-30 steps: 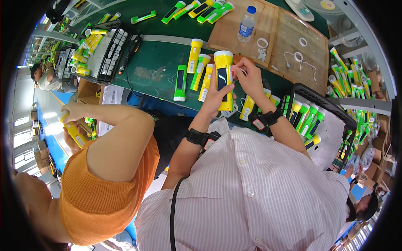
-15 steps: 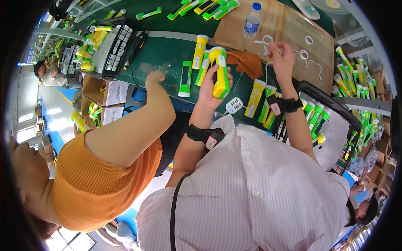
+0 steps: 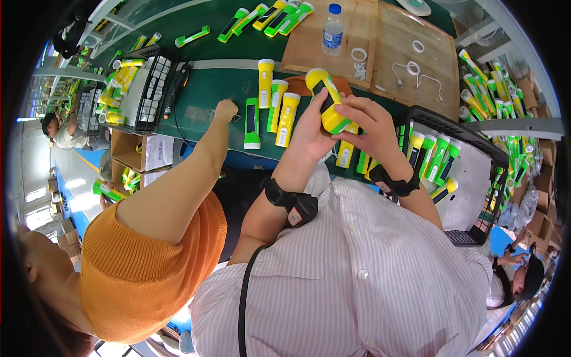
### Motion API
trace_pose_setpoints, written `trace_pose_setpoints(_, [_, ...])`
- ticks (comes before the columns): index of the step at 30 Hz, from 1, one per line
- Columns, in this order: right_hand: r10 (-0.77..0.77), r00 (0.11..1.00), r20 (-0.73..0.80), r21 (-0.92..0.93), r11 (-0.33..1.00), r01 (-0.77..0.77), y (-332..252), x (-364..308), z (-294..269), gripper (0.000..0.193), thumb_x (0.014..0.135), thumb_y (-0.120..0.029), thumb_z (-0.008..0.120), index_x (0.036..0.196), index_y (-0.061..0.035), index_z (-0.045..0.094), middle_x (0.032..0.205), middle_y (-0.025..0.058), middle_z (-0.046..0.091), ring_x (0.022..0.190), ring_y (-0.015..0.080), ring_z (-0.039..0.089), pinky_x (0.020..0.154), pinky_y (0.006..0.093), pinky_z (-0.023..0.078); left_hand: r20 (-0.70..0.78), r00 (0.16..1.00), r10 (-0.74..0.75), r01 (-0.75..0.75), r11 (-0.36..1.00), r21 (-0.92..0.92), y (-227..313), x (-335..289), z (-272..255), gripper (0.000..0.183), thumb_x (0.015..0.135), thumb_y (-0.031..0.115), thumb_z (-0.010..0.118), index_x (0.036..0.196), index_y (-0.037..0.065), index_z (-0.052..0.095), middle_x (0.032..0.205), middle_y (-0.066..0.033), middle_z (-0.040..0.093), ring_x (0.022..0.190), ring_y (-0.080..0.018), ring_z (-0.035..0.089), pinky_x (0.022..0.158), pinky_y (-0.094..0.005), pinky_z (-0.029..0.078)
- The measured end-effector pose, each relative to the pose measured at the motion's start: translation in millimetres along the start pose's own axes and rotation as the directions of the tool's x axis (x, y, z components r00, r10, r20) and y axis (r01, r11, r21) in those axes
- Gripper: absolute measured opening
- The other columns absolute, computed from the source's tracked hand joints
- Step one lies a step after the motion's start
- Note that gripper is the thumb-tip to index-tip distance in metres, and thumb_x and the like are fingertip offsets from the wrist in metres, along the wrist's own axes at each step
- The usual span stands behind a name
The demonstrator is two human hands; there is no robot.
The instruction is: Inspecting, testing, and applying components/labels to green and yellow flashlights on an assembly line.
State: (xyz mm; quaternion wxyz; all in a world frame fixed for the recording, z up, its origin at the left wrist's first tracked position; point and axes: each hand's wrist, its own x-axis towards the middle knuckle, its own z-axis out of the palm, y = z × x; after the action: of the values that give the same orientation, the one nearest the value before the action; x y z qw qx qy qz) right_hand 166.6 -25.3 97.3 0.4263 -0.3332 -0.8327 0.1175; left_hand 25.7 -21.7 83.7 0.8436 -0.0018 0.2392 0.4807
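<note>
My left hand (image 3: 310, 128) grips a yellow and green flashlight (image 3: 331, 119), tilted, its wide yellow head away from me. My right hand (image 3: 373, 125) has its fingers and thumb around the green tail end. Just left on the green bench lie two yellow flashlights (image 3: 288, 121) and two green flashlights (image 3: 251, 125). More flashlights (image 3: 344, 156) lie under my right hand, partly hidden. An orange cloth (image 3: 294, 84) shows behind the held flashlight. Beyond my hands a white cable (image 3: 414, 70) lies on a wooden board (image 3: 380, 89).
A co-worker's hand (image 3: 226, 111) rests on the bench at left, beside a black crate (image 3: 156, 95). A water bottle (image 3: 333, 35) stands on the board. At right is a black basket (image 3: 505, 156) with flashlights. More flashlights (image 3: 264, 19) lie at the far side.
My right hand has let go of the white cable over the board and come down to the flashlight's tail end. The flashlight has tilted the other way. The view has shifted slightly.
</note>
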Motion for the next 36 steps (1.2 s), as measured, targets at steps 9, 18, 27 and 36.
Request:
trace_pose_setpoints(9, [0.588, 0.806, -0.065, 0.349, 0.770, -0.534, 0.0, -44.8, -26.2, 0.043, 0.065, -0.010, 0.067, 0.099, -0.0021, 0.043, 0.083, 0.0094, 0.052, 0.076, 0.0174, 0.056, 0.070, 0.0269, 0.045, -0.060, 0.998, 0.008, 0.009, 0.957, 0.289, -26.7, 18.0, 21.7, 0.036, 0.083, 0.028, 0.056, 0.109, 0.008, 0.042, 0.102, -0.0075, 0.053, 0.096, -0.0226, 0.053, 0.083, -0.0379, 0.043])
trace_pose_setpoints(18, [0.790, 0.220, -0.572, 0.254, 0.426, -0.868, 50.1, -177.1, -42.9, 0.064, 0.071, -0.017, 0.066, 0.122, 0.0010, 0.031, 0.104, 0.0227, 0.052, 0.094, 0.0297, 0.054, 0.081, 0.0352, 0.042, 0.097, 0.959, -0.267, 0.032, 0.442, 0.897, -36.2, 44.7, 15.9, 0.033, 0.085, 0.025, 0.050, 0.113, 0.008, 0.049, 0.093, -0.0021, 0.054, 0.085, -0.0101, 0.052, 0.069, -0.0248, 0.044])
trace_pose_setpoints(27, [0.829, 0.364, -0.424, -0.460, 0.149, -0.875, 85.2, -243.6, -59.4, 0.073, 0.071, -0.031, 0.064, 0.130, -0.0059, 0.029, 0.121, 0.0215, 0.035, 0.108, 0.0388, 0.035, 0.092, 0.0458, 0.028, -0.078, 0.990, 0.118, -0.038, 0.754, 0.656, 11.3, 51.7, -32.3, 0.015, 0.086, 0.019, 0.046, 0.097, 0.010, 0.050, 0.079, 0.0012, 0.052, 0.072, -0.0084, 0.051, 0.068, -0.0253, 0.044])
trace_pose_setpoints(36, [0.499, 0.853, 0.153, 0.216, 0.826, -0.521, 139.2, 35.5, 68.6, 0.029, 0.078, -0.010, 0.052, 0.106, -0.0023, 0.048, 0.091, 0.0147, 0.057, 0.087, 0.0270, 0.056, 0.076, 0.0334, 0.044, -0.287, 0.890, 0.355, -0.145, 0.816, 0.560, 44.8, 6.9, -86.0, 0.013, 0.086, 0.020, 0.046, 0.094, 0.010, 0.049, 0.075, 0.0005, 0.051, 0.068, -0.0079, 0.051, 0.063, -0.0237, 0.044])
